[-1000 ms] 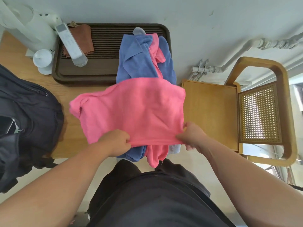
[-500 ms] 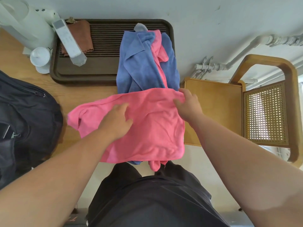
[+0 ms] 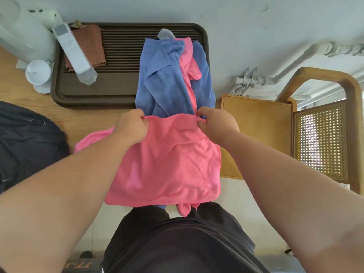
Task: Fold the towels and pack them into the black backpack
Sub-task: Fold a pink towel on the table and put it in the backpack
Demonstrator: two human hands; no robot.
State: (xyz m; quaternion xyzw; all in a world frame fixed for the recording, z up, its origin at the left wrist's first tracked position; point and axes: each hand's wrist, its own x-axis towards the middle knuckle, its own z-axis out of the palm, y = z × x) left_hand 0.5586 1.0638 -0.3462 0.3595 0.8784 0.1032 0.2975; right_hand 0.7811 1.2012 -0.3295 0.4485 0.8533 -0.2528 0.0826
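Wooden table (image 3: 39, 103) against a pale wall, seen from above; we stand at its near edge.

Item, pink towel (image 3: 167, 164): spread over the table's near edge, its lower hem hanging past the edge in front of our dark clothing. Far edge gathered at both corners.

Item, our left hand (image 3: 131, 128): fingers curled shut, pinching the towel's far left corner.

Item, our right hand (image 3: 217, 121): fingers curled shut, pinching the towel's far right corner. Both hands sit level, apart by the width of the folded cloth.

Item, blue towel (image 3: 165, 79): crumpled, lying beyond the pink one and running up onto the tray, with a second pink cloth (image 3: 189, 64) tangled through it. A blue scrap shows under the pink towel's near hem.

Item, black backpack (image 3: 25, 142): on the table at our left, just beside the pink towel's loose left end; we cannot tell whether it is open.

Item, dark slatted tray (image 3: 94, 91): far side of the table, bearing a brown cloth (image 3: 88, 46) and a white remote-like bar (image 3: 74, 54).

Item, wooden chair (image 3: 275, 134) with cane back: at our right, touching the table's side.
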